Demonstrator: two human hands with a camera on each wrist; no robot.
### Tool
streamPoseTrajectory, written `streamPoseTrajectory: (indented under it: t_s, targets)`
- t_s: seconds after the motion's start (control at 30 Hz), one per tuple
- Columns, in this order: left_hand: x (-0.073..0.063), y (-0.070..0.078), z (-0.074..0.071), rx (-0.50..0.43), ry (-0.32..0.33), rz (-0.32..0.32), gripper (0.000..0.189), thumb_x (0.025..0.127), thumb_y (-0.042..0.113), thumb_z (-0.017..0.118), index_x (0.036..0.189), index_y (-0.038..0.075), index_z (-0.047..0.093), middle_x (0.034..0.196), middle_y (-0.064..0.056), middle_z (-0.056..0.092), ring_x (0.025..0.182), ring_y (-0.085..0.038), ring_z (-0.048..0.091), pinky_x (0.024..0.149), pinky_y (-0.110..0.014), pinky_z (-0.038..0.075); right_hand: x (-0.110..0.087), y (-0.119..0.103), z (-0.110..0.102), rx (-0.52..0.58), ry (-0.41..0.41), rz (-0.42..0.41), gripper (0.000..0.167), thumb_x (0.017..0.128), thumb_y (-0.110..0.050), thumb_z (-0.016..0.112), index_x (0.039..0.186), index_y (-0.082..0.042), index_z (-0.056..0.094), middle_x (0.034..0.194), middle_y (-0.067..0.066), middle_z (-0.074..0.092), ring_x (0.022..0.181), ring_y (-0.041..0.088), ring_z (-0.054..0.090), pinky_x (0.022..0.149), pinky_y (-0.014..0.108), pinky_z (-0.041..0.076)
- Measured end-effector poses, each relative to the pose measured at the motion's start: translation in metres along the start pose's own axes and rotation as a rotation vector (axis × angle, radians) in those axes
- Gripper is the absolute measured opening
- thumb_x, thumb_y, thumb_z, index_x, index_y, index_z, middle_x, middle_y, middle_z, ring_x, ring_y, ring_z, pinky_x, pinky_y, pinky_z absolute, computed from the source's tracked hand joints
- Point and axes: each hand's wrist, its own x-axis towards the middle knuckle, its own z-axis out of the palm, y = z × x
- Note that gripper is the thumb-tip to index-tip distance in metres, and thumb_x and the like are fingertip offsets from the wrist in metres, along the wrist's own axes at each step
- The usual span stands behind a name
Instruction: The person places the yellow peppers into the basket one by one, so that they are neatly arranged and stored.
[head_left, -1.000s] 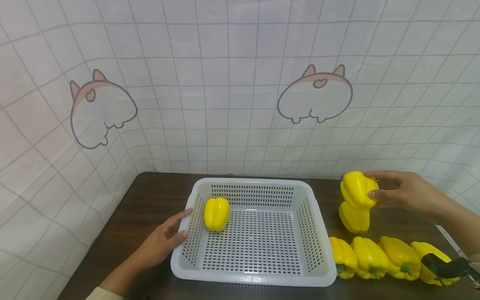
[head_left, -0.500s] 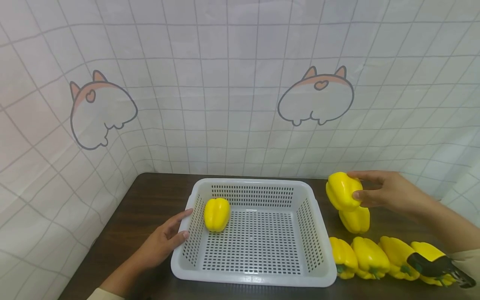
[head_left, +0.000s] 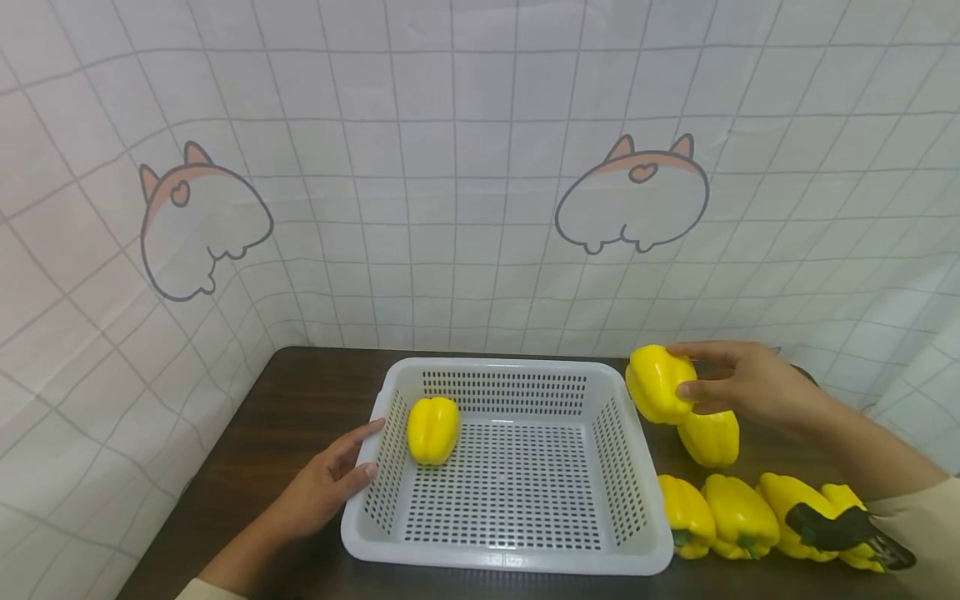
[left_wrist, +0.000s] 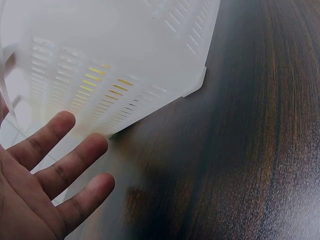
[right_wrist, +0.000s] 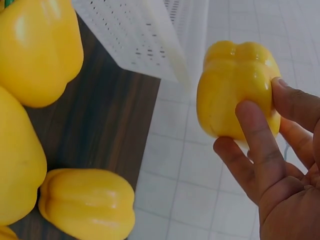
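Note:
My right hand (head_left: 750, 385) holds a yellow bell pepper (head_left: 658, 385) by thumb and fingers, raised over the basket's far right corner. In the right wrist view the fingers wrap one side of this pepper (right_wrist: 239, 90), apart from the basket wall (right_wrist: 145, 45). At the left, my left hand (head_left: 321, 490) touches the rim of the white plastic basket (head_left: 504, 560) with its fingertips. Several fingers (left_wrist: 75, 162) of it stretch relaxed beside the slotted wall in the left wrist view. One yellow pepper (head_left: 433, 430) lies inside the basket, near its left wall.
Another pepper (head_left: 709, 440) lies on the dark wooden table (head_left: 300, 392), right of the basket. Several more peppers (head_left: 741, 515) form a row at the front right, partly hidden by a dark strap end (head_left: 832, 529). A white grid-patterned curtain (head_left: 465, 208) hangs behind.
My right hand has carried its pepper leftward, from above the lone table pepper to the basket's far right corner. The left hand and the basket have stayed put.

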Motion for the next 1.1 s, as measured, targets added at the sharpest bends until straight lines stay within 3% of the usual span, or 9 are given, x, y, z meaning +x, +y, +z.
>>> streamPoseTrajectory:
  t_s: [0.43,0.7,1.1]
  targets:
    - [0.001,-0.003,-0.001,-0.01,-0.014,0.014,0.064,0.103,0.026,0.061,0.16,0.022,0.033,0.155,-0.03,0.037,0.11,-0.037,0.066,0.079,-0.04,0.063,0.013,-0.02,0.017,0.041,-0.032,-0.026,0.077,0.091,-0.043,0.077,0.155,-0.015,0.045,0.138,0.023,0.06,0.095,0.026,0.074,0.087,0.05,0.06]
    - [0.002,-0.005,-0.002,-0.008,-0.015,0.015,0.064,0.103,0.027,0.062,0.16,0.023,0.033,0.157,-0.029,0.036,0.112,-0.037,0.066,0.079,-0.041,0.063,0.023,-0.026,0.028,0.051,-0.035,-0.044,0.071,0.092,-0.034,0.077,0.153,-0.011,0.048,0.138,0.024,0.059,0.098,0.029,0.073,0.08,0.042,0.063]
    - [0.002,-0.003,-0.001,-0.002,0.002,-0.021,0.064,0.102,0.03,0.062,0.159,0.027,0.035,0.158,-0.028,0.035,0.111,-0.036,0.066,0.079,-0.043,0.063,0.033,-0.034,0.04,0.109,-0.043,-0.054,0.069,0.092,-0.029,0.078,0.152,-0.008,0.049,0.135,0.021,0.062,0.103,0.029,0.072,0.081,0.04,0.062]
